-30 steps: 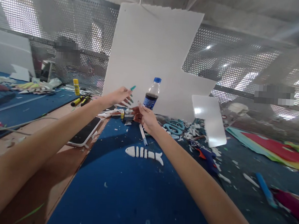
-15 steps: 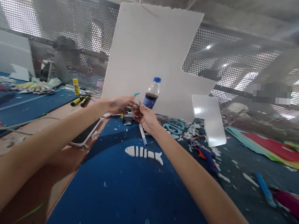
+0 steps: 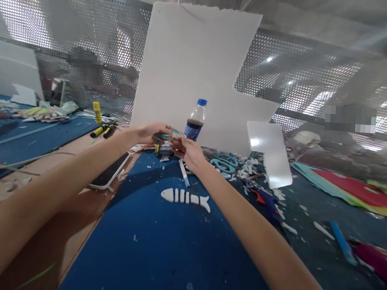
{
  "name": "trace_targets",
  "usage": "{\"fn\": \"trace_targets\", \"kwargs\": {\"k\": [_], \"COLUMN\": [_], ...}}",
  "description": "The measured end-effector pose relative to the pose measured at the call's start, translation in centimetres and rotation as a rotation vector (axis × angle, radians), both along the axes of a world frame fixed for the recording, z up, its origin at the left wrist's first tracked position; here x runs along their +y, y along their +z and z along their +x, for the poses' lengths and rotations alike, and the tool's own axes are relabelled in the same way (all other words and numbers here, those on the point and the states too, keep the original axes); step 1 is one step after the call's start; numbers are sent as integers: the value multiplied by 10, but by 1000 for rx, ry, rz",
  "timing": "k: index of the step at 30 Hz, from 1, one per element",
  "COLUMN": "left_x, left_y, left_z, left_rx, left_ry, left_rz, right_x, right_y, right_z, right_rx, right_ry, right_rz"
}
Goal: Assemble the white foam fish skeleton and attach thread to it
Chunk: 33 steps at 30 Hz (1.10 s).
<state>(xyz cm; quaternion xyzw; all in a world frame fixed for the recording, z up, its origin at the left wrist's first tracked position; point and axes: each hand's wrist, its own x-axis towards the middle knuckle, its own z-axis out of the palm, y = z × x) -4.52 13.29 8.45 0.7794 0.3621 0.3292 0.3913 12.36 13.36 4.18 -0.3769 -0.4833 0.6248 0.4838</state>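
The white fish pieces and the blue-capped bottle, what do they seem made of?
White fish pieces: matte, perhaps foam, judging by their chunky, shineless look; clay is possible.
Blue-capped bottle: probably clear, smooth plastic, since dark liquid shows through and the shoulder has highlights.

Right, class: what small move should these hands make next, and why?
Perhaps steady the left hand against the right hand: both are raised close together near the blue-capped bottle, and anything between them is too small to make out, so fine control may help.

Obstacle behind the fingers: bottle
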Motion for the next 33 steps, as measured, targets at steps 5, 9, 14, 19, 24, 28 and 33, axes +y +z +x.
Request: {"fn": "trace_targets", "kwargs": {"k": [5, 9, 14, 19, 24, 28, 33], "left_x": [0, -2, -3, -3, -4, 1, 5], "left_y": [4, 5, 4, 2, 4, 2, -1], "left_z": [-5, -6, -3, -2, 0, -1, -5], "left_rx": [-12, -17, 0, -4, 4, -3, -13], "left_ry": [6, 23, 87, 162, 163, 180, 183], "left_rz": [-204, -263, -275, -233, -198, -147, -108], "right_x": [-1, -2, -4, -5, -4, -4, -3], "right_y": [2, 1, -6, -8, -9, -12, -14], "right_z": [2, 1, -2, -5, -5, -4, -3], "right_rx": [-40, -86, -150, -204, -242, -257, -257], "right_ry": [-20, -35, -89, -118, -93, -57, 12], "right_rz": [17, 24, 39, 57, 84, 113, 142]}}
